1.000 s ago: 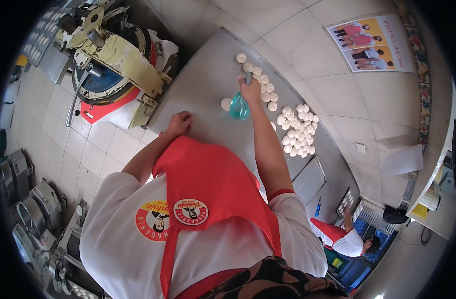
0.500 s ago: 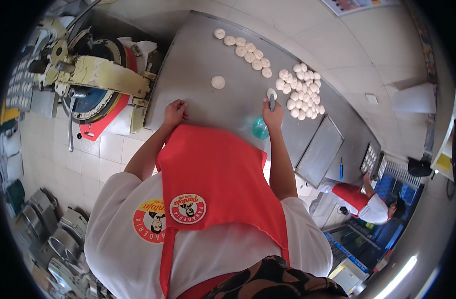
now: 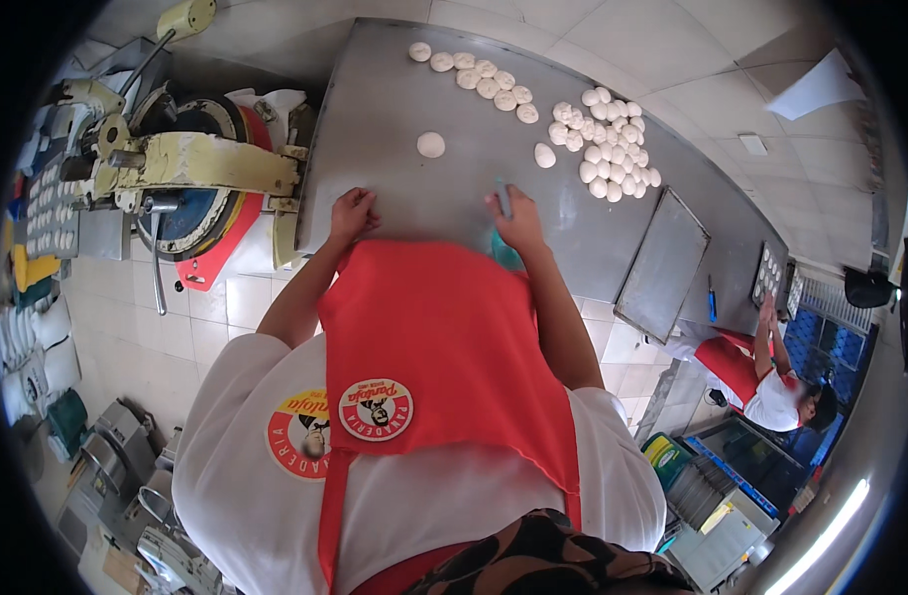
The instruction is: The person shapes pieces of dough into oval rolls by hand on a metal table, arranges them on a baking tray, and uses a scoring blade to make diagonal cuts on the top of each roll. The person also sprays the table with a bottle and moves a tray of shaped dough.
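My right hand (image 3: 518,222) is closed around a small grey-green hand tool (image 3: 504,198), whose working end I cannot make out. Partly hidden beside that wrist is a teal bowl (image 3: 505,254) at the table's front edge. My left hand (image 3: 355,214) rests near the left front of the steel table (image 3: 385,109), fingers curled and nothing showing in them. Ahead of both hands lies a lone flat dough round (image 3: 431,145). A single dough ball (image 3: 544,155) sits farther right, apart from a large cluster of dough balls (image 3: 613,159). Several dough rounds (image 3: 488,87) with marked tops form a row at the back.
A metal tray (image 3: 664,263) lies on the table's right part, with a blue-handled tool (image 3: 712,299) beyond it. At far right a co-worker (image 3: 751,372) in a red apron reaches over a tray of dough pieces (image 3: 767,274). A cream-coloured machine (image 3: 211,154) stands left of the table.
My right hand has moved left with the tool, away from the lone dough ball it was touching. The left hand stays curled in place. The co-worker's hands have come together over the tray.
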`<action>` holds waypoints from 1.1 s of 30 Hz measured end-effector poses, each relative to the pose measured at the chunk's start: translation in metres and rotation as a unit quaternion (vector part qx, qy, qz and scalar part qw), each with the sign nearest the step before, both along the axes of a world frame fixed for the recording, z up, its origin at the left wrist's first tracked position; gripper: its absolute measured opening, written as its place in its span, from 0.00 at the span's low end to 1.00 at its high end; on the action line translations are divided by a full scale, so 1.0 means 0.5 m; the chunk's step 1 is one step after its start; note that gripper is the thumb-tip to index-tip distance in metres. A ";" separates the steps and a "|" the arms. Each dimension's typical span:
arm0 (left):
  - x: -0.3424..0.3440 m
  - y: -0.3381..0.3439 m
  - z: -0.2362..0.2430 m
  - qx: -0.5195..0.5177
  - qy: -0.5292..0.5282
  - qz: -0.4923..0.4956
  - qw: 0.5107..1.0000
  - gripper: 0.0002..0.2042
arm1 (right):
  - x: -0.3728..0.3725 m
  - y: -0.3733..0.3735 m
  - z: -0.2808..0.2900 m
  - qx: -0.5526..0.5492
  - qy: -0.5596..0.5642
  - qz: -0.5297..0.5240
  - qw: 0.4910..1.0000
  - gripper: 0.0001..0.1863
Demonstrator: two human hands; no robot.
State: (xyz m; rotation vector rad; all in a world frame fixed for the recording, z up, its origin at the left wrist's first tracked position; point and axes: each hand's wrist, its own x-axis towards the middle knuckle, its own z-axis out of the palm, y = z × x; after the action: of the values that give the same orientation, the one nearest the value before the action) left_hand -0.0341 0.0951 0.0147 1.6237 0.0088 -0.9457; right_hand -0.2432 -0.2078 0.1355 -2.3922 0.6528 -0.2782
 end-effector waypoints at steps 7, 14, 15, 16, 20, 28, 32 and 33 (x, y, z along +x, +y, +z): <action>-0.001 -0.007 0.011 0.006 -0.008 -0.003 1.000 0.16 | 0.112 0.073 -0.033 0.039 0.034 0.070 0.996 0.23; -0.021 -0.027 0.031 0.007 -0.020 0.017 1.000 0.15 | -0.025 -0.267 -0.022 -0.060 -0.009 -0.218 0.974 0.23; -0.016 -0.004 0.025 0.018 -0.036 0.022 0.999 0.15 | -0.020 -0.306 0.003 -0.037 0.016 -0.245 0.969 0.24; -0.012 0.011 0.021 0.020 -0.038 0.024 0.999 0.15 | -0.013 -0.343 0.032 -0.013 0.041 -0.271 0.962 0.25; 0.002 0.010 0.019 0.027 -0.028 0.016 0.999 0.15 | -0.074 -0.487 0.022 0.050 0.066 -0.355 0.931 0.28; 0.001 0.004 0.025 0.035 -0.032 0.008 0.999 0.16 | -0.198 -0.386 -0.030 0.078 0.146 -0.353 0.921 0.21; -0.007 -0.007 0.023 0.028 -0.025 0.012 0.999 0.16 | -0.250 -0.305 -0.030 0.117 0.037 -0.346 0.930 0.23; 0.001 -0.010 0.026 0.036 -0.028 0.002 0.999 0.16 | -0.249 -0.295 -0.028 0.088 0.031 -0.325 0.941 0.23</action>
State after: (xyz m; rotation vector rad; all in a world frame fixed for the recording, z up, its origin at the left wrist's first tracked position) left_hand -0.0337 0.0901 0.0275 1.7166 0.0076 -0.9046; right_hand -0.3680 -0.3553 0.1213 -1.9556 1.4296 -0.3982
